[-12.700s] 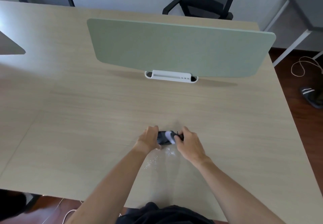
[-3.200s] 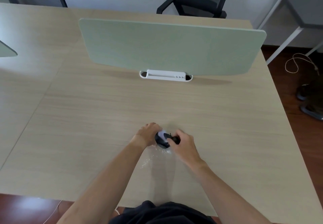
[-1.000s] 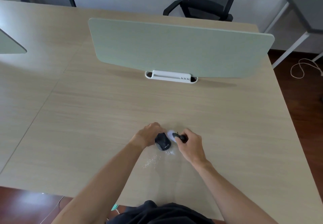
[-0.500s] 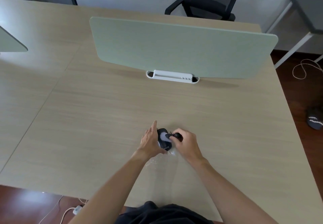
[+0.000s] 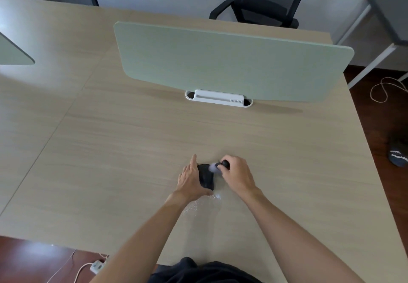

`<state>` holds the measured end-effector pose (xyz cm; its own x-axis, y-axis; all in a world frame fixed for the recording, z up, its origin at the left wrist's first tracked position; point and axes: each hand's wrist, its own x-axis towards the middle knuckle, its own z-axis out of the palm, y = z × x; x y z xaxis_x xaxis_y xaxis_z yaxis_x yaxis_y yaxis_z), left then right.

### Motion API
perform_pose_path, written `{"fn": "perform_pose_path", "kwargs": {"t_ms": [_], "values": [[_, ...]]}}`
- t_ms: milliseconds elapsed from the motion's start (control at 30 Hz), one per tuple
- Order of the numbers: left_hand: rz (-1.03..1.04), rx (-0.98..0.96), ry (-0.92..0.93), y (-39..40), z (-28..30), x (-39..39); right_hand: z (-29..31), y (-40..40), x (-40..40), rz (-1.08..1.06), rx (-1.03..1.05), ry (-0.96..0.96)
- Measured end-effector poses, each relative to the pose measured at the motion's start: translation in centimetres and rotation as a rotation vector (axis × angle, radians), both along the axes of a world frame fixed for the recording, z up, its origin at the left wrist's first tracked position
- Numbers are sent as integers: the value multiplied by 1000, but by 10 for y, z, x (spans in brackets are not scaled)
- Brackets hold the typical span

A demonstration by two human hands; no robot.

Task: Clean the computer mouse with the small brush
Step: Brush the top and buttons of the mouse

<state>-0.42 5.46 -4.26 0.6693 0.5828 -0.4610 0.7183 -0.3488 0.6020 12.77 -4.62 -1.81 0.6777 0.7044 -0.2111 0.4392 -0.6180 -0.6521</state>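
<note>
Now black mouse (image 5: 206, 178) under flat left hand (image 5: 190, 178), right hand (image 5: 237, 175) gripping pale-bristled brush (image 5: 213, 168).

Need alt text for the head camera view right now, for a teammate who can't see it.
A person's right hand grips a small brush against a black computer mouse, which the left hand steadies on a wooden desk; a pale green divider panel stands behind.

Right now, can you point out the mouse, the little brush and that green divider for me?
computer mouse (image 5: 206, 179): head view, on its black top shell.
small brush (image 5: 213, 168): head view, on its pale bristles.
green divider (image 5: 231, 64): head view, on its panel face.
</note>
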Motion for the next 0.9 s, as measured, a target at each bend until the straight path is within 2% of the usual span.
{"fn": "perform_pose_path", "kwargs": {"t_ms": [100,200,267,433,533,600,667,833,900], "values": [[-8,-19,10,0,2,3,4,2,10,-123,18,9],[13,-60,15,3,3,5,14,13,2,-32,99,121],[14,-68,20,4,3,6,12,20,-4,50,80,153],[-4,-54,41,4,5,6,1,21,4,-56,-36,16],[-3,-66,26,4,5,7,8,25,4,-113,77,85],[1,-80,12,4,4,7,12,27,0,-56,108,147],[-10,-85,12,6,4,7,8,23,-3,30,54,123],[-37,-61,50,6,9,9,7,17,7,-35,-137,-36],[-62,-32,66,6,12,11,11,20,9,-52,-99,-36]]}}
